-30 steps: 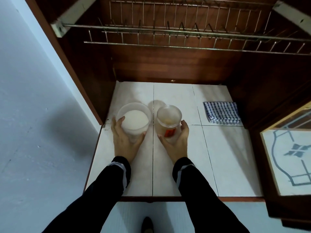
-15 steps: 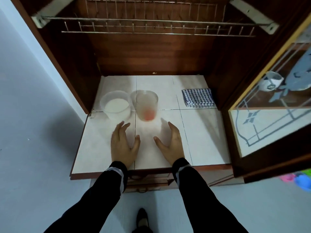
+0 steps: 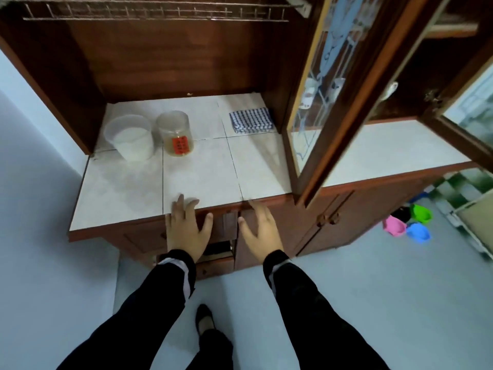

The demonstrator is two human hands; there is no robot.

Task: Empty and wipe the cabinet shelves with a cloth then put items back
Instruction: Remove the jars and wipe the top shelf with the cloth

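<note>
Two clear plastic containers stand side by side on the white tiled shelf (image 3: 202, 177) of the wooden cabinet. The left container (image 3: 130, 138) holds white powder; the right jar (image 3: 176, 134) has a red label and a little yellowish content. A folded blue checked cloth (image 3: 250, 120) lies at the shelf's back right. My left hand (image 3: 186, 228) and my right hand (image 3: 262, 228) hover with spread fingers over the shelf's front edge, holding nothing.
A wire dish rack (image 3: 154, 12) hangs above the shelf. The glass cabinet door (image 3: 328, 97) stands open on the right. Drawers and lower doors (image 3: 325, 220) sit below the shelf. Pink, green and blue plastic items (image 3: 408, 222) lie on the floor at right.
Both hands let go of the two containers and drew back to the shelf's front edge. The view pulled away from the cabinet and swung to the right.
</note>
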